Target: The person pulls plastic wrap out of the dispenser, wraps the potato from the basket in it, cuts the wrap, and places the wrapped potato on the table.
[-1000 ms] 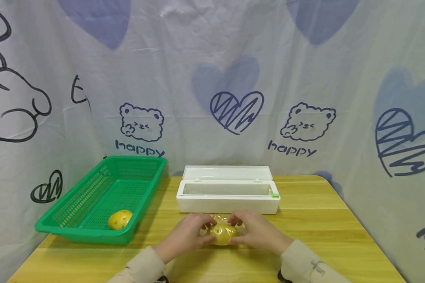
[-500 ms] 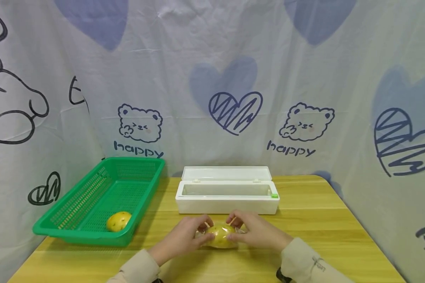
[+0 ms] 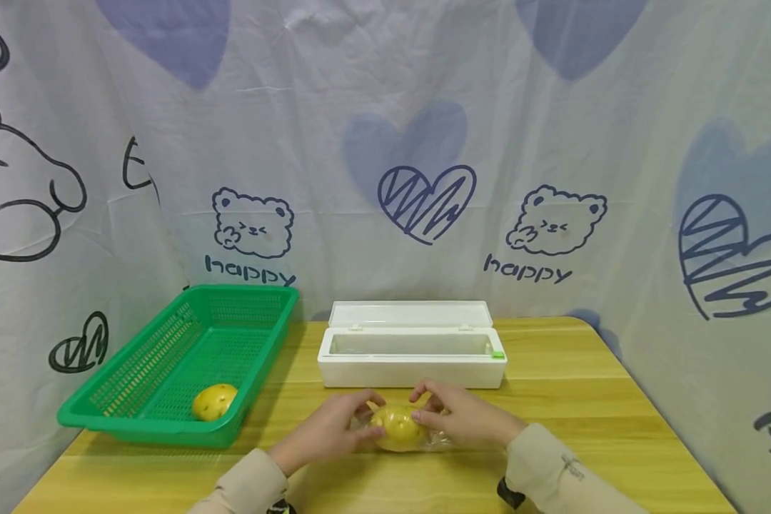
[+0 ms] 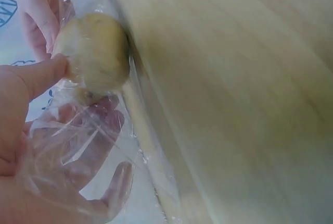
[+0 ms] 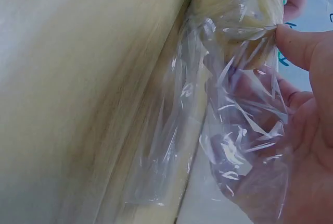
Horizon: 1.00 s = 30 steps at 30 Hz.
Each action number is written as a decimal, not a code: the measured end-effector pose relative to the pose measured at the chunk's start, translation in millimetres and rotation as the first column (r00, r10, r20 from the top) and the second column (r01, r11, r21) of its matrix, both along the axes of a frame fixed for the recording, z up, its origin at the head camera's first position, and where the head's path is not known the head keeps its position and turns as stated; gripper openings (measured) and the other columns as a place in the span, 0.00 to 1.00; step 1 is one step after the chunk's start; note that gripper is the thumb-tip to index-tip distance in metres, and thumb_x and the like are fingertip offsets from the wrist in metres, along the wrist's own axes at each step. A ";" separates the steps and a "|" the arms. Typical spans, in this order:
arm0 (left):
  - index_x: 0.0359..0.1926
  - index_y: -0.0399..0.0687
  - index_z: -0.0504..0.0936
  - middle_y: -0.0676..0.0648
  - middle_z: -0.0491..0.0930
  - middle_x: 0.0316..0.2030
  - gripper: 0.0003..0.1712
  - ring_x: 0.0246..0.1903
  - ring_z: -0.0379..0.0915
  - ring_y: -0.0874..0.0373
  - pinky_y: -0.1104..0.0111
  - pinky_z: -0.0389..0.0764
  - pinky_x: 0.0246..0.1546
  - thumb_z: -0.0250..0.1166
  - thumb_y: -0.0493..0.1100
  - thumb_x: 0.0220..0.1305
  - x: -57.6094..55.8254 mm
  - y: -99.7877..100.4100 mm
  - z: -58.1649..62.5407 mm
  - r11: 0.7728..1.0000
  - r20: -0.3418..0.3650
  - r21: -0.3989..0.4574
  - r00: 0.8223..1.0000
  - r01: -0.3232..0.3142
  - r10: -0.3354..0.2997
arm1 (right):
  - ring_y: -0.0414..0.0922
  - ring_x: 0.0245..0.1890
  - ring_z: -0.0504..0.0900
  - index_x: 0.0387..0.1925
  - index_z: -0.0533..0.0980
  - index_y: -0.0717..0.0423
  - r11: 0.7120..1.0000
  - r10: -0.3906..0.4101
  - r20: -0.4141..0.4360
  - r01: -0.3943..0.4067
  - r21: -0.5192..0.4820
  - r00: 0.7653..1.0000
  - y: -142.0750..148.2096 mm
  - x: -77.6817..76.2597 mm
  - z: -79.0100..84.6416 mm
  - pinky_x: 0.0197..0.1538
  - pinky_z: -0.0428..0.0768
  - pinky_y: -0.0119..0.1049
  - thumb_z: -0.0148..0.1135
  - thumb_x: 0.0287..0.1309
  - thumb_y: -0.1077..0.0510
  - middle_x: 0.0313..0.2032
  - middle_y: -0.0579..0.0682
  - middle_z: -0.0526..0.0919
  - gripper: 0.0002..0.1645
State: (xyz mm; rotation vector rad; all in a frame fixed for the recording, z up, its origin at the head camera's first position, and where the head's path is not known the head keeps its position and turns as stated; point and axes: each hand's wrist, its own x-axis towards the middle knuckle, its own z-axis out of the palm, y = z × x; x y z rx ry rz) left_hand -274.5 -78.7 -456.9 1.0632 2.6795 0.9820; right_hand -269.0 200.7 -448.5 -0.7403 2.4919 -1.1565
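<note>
A yellow potato wrapped in clear plastic film is held between both hands low over the wooden table. My left hand grips it from the left, thumb on the near side and fingers behind. From the right, my right hand pinches it with the thumb against the film. Loose film hangs in wrinkled folds over the right palm in the right wrist view. More slack film covers the left fingers in the left wrist view.
Behind the hands stands a white lidded box, long and narrow, its lid raised and a small green piece at its right end. On the left, a green plastic basket contains another potato. A printed curtain surrounds the table.
The film that stood up behind the potato now lies out at its sides, with a loose end at the lower right. The potato has turned slightly between the hands, which stay almost in place.
</note>
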 end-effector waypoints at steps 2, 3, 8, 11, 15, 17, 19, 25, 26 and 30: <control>0.58 0.49 0.80 0.48 0.89 0.40 0.22 0.37 0.82 0.63 0.66 0.84 0.40 0.71 0.55 0.73 -1.3 -1.0 -1.2 1.000 0.008 0.012 1.000 0.011 -0.011 | 0.41 0.38 0.85 0.60 0.75 0.51 1.000 -0.004 0.015 0.004 0.008 1.000 0.1 -1.4 -0.9 0.42 0.82 0.37 0.59 0.81 0.46 0.42 0.47 0.90 0.17; 0.57 0.49 0.79 0.48 0.89 0.37 0.21 0.33 0.79 0.65 0.68 0.82 0.36 0.70 0.55 0.74 -1.9 -1.5 -1.9 1.000 0.014 0.019 1.000 0.016 -0.016 | 0.41 0.38 0.84 0.60 0.75 0.52 1.000 -0.004 0.018 0.004 0.013 1.000 0.1 -1.8 -1.1 0.41 0.81 0.36 0.58 0.81 0.46 0.42 0.47 0.90 0.17; 0.53 0.50 0.79 0.50 0.90 0.35 0.16 0.33 0.81 0.68 0.70 0.81 0.36 0.68 0.54 0.76 -4.4 -2.7 -6.4 0.998 0.078 0.063 0.997 0.017 -0.022 | 0.40 0.39 0.82 0.57 0.77 0.52 0.998 -0.001 -0.012 0.001 0.057 1.000 -0.9 -3.7 -1.4 0.42 0.80 0.36 0.55 0.83 0.46 0.42 0.46 0.87 0.17; 0.51 0.51 0.79 0.52 0.91 0.38 0.13 0.37 0.84 0.66 0.69 0.82 0.38 0.67 0.53 0.77 -6.4 -2.1 -8.4 0.997 0.142 0.082 0.990 -0.001 -0.011 | 0.39 0.40 0.82 0.55 0.79 0.51 0.997 0.010 -0.044 -0.006 0.083 0.999 -1.9 -5.2 -0.8 0.43 0.81 0.37 0.53 0.83 0.46 0.42 0.45 0.86 0.16; 0.51 0.51 0.81 0.54 0.90 0.35 0.12 0.34 0.82 0.65 0.69 0.81 0.35 0.65 0.53 0.79 -9.4 -0.6 -10.4 0.996 0.198 0.090 0.980 -0.023 0.005 | 0.37 0.38 0.79 0.52 0.82 0.53 0.992 0.031 -0.111 -0.017 0.124 0.993 -2.1 -7.6 -0.6 0.43 0.80 0.36 0.52 0.84 0.47 0.38 0.43 0.84 0.17; 0.50 0.52 0.82 0.54 0.89 0.33 0.13 0.33 0.81 0.65 0.69 0.80 0.35 0.64 0.54 0.79 -11.1 -0.1 -10.8 0.996 0.200 0.089 0.980 -0.030 0.012 | 0.36 0.36 0.78 0.50 0.83 0.54 0.988 0.046 -0.162 -0.021 0.151 0.986 -2.4 -8.5 0.2 0.41 0.79 0.35 0.52 0.84 0.47 0.35 0.44 0.84 0.18; 0.48 0.52 0.83 0.55 0.88 0.33 0.13 0.33 0.81 0.64 0.68 0.80 0.35 0.64 0.55 0.79 -12.9 0.5 -10.6 0.996 0.196 0.084 0.981 -0.033 0.016 | 0.38 0.38 0.81 0.51 0.84 0.55 0.985 0.052 -0.209 -0.015 0.174 0.976 -3.4 -8.0 1.3 0.44 0.81 0.37 0.52 0.84 0.46 0.38 0.45 0.87 0.20; 0.48 0.52 0.87 0.55 0.88 0.38 0.16 0.38 0.82 0.63 0.64 0.83 0.41 0.61 0.57 0.81 -18.4 0.1 -9.2 0.998 0.162 0.042 0.986 -0.055 0.048 | 0.52 0.62 0.85 0.66 0.81 0.55 0.968 0.030 -0.288 0.044 0.249 0.957 -8.8 2.1 6.4 0.66 0.81 0.56 0.58 0.78 0.36 0.60 0.51 0.88 0.32; 0.49 0.51 0.88 0.54 0.88 0.39 0.17 0.39 0.83 0.62 0.62 0.84 0.43 0.61 0.57 0.81 -18.5 0.0 -8.7 0.997 0.152 0.037 0.987 -0.064 0.058 | 0.52 0.63 0.84 0.67 0.80 0.53 0.962 0.028 -0.298 0.055 0.266 0.954 -9.6 4.5 7.1 0.67 0.80 0.58 0.60 0.76 0.34 0.61 0.51 0.87 0.33; 0.54 0.47 0.87 0.47 0.90 0.45 0.19 0.45 0.86 0.53 0.52 0.86 0.50 0.66 0.56 0.77 -14.7 1.2 -4.0 0.993 0.001 -0.011 0.993 -0.118 0.118 | 0.54 0.65 0.82 0.68 0.79 0.52 0.952 0.025 -0.343 0.082 0.296 0.939 -11.9 12.1 8.9 0.68 0.76 0.64 0.66 0.70 0.33 0.63 0.51 0.86 0.37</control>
